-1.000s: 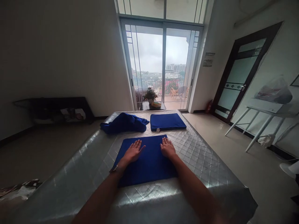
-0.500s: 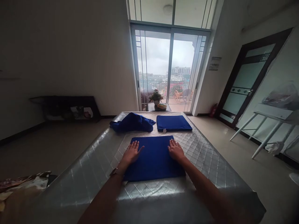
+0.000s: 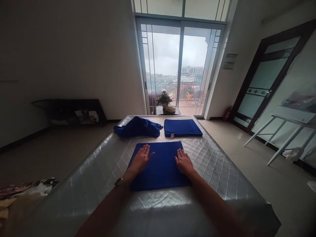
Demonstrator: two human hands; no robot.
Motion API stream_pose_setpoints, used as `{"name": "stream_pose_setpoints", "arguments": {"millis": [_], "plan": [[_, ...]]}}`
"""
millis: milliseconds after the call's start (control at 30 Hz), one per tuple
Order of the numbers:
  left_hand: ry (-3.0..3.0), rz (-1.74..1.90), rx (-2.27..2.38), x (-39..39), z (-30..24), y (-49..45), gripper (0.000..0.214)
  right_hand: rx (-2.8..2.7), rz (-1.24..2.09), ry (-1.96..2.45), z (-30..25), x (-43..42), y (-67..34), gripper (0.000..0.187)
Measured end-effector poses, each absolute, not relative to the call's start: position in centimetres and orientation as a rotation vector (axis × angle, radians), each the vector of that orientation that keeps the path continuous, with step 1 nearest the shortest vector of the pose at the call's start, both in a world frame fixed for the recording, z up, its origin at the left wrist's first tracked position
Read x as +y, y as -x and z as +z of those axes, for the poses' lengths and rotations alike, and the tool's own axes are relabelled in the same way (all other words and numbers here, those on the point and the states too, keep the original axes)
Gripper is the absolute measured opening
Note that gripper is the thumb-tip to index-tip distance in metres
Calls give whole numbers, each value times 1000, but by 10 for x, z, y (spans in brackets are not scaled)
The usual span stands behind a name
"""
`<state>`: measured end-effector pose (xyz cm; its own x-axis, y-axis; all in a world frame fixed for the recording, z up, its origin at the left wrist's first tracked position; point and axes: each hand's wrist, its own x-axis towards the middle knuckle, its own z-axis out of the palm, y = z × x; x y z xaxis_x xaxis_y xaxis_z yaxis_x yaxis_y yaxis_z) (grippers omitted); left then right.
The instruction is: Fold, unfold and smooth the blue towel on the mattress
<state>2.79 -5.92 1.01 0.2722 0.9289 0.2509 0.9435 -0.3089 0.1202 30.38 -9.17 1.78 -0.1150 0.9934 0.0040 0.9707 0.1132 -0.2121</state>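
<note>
On folded blue cloth, hands flat

Both hands flat (palms down).

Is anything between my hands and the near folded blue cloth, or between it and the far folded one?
Nothing visible: your left hand and right hand rest on the near cloth, and only silvery surface separates it from the far folded cloth.
</note>
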Motion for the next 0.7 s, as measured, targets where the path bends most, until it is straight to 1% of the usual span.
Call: {"name": "stream_pose_setpoints", "arguments": {"millis": [133, 233, 367, 500, 600, 700], "plan": [[2740, -371, -1581, -74, 21, -93, 81, -2255, 197, 1976, 18, -92, -305, 64], [2850, -406, -1452, -78, 20, -144, 80, -2296, 175, 1970, 14, -91, -307, 63], [2913, -493, -1430, -75, 9, -179, 76, -2348, 163, 1967, 9, -90, -311, 66], [2915, -431, -1518, -75, 2, -166, 79, -2318, 155, 1943, 9, -90, -310, 63], [2875, -347, -1604, -77, 1, -131, 82, -2270, 177, 1955, 12, -91, -307, 64], [2798, -287, -1713, -78, -1, -85, 80, -2255, 183, 1956, 14, -92, -305, 64]]}}
